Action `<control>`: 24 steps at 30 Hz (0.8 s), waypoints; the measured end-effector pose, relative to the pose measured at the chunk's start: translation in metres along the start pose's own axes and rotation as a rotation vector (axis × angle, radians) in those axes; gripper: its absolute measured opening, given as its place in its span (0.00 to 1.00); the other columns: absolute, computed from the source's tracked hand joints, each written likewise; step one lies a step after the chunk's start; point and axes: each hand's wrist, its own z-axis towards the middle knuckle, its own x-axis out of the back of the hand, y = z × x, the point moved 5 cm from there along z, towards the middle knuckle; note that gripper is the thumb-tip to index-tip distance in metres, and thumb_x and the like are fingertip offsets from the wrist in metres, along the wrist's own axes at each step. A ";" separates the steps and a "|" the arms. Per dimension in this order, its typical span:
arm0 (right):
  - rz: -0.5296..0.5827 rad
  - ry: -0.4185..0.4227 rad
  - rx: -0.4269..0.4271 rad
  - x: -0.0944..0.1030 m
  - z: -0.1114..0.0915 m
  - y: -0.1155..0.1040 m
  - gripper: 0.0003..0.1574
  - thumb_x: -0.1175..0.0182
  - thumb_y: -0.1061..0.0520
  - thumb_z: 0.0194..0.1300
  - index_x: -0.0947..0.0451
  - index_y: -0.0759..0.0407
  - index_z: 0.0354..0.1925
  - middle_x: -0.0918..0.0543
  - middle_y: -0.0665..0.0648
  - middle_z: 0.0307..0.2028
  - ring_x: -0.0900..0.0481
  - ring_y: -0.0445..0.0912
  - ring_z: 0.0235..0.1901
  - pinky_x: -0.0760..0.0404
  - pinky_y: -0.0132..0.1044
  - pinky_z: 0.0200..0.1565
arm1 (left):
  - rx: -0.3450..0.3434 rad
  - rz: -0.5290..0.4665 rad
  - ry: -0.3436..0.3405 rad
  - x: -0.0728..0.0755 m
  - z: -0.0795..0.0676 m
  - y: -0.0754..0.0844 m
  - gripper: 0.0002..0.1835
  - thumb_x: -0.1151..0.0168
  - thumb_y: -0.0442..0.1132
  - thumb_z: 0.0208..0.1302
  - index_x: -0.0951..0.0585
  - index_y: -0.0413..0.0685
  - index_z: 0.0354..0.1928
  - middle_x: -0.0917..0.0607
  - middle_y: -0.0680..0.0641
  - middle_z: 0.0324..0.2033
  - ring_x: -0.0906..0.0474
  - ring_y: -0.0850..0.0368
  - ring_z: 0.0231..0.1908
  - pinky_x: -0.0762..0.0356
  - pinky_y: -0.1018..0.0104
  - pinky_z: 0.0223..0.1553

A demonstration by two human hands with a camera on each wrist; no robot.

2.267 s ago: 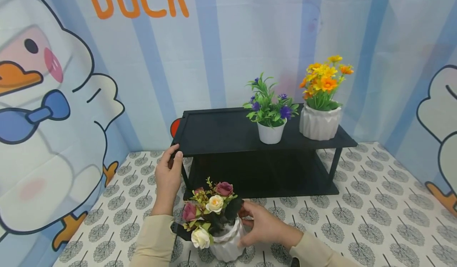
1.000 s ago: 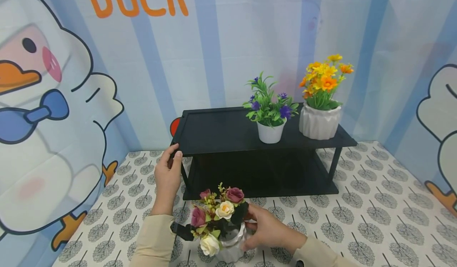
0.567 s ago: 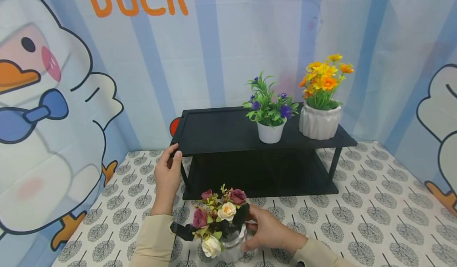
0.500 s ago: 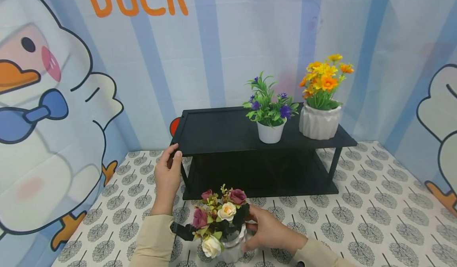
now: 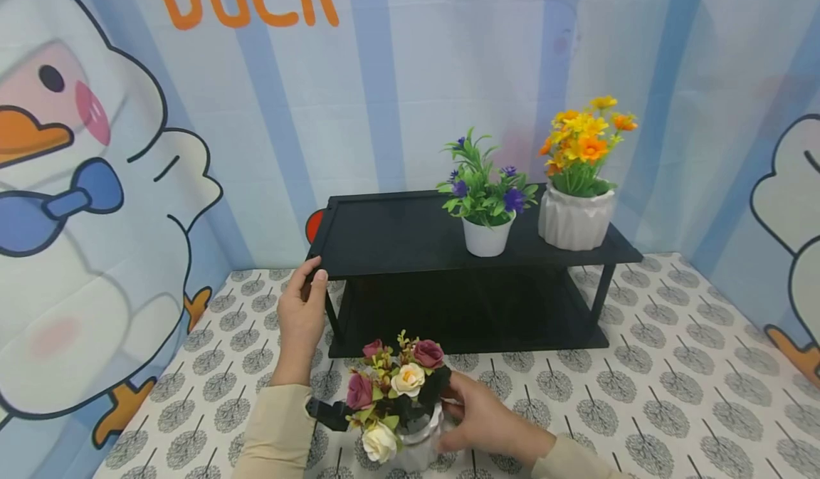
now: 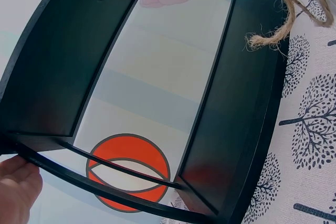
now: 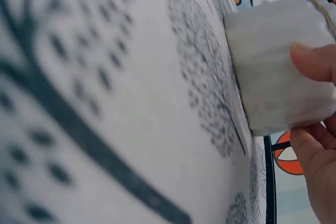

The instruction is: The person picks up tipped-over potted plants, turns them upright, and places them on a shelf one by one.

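A white ribbed flowerpot (image 5: 418, 450) with artificial mauve and cream roses (image 5: 408, 379) stands on the cloth in front of a black two-tier shelf (image 5: 391, 233). My right hand (image 5: 477, 416) grips the pot from its right side, thumb in front and fingers behind. In the right wrist view the pot (image 7: 278, 66) rests on the cloth between thumb and fingers. My left hand (image 5: 302, 315) holds the front left corner of the shelf's top board. Only its fingertips (image 6: 21, 179) show in the left wrist view, at the shelf's end bar. Frayed twine (image 6: 278, 30) hangs from the pot.
On the top board stand a small white pot (image 5: 487, 237) with purple flowers and a ribbed white pot (image 5: 574, 219) with yellow-orange flowers, towards the right. The lower board (image 5: 468, 315) lies beneath. A tree-patterned cloth (image 5: 673, 393) covers the table; a duck-printed curtain (image 5: 275, 123) hangs behind.
The right hand has shifted the pot of roses a little to the right and closer to me; it stays put over the last half second. The left hand keeps its place on the shelf.
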 end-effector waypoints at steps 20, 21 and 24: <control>-0.092 0.157 0.005 -0.013 -0.013 -0.006 0.51 0.24 0.60 0.38 0.36 0.68 0.60 0.30 0.63 0.56 0.32 0.59 0.58 0.31 0.42 0.58 | 0.027 -0.003 -0.007 -0.001 0.000 -0.001 0.23 0.51 0.51 0.69 0.28 0.52 0.62 0.31 0.43 0.63 0.32 0.47 0.60 0.32 0.52 0.56; -0.108 0.163 0.008 -0.013 -0.013 -0.006 0.51 0.24 0.60 0.37 0.35 0.68 0.60 0.29 0.63 0.55 0.31 0.59 0.58 0.31 0.41 0.58 | 0.029 -0.005 -0.008 -0.001 0.000 0.000 0.23 0.51 0.51 0.69 0.28 0.52 0.62 0.32 0.43 0.63 0.32 0.47 0.60 0.32 0.52 0.57; -0.148 0.179 0.014 -0.013 -0.012 -0.006 0.50 0.24 0.59 0.36 0.34 0.66 0.59 0.28 0.62 0.53 0.29 0.56 0.55 0.28 0.36 0.56 | 0.032 -0.001 -0.010 -0.001 0.000 0.000 0.23 0.51 0.51 0.69 0.29 0.52 0.62 0.32 0.43 0.63 0.32 0.47 0.60 0.32 0.52 0.57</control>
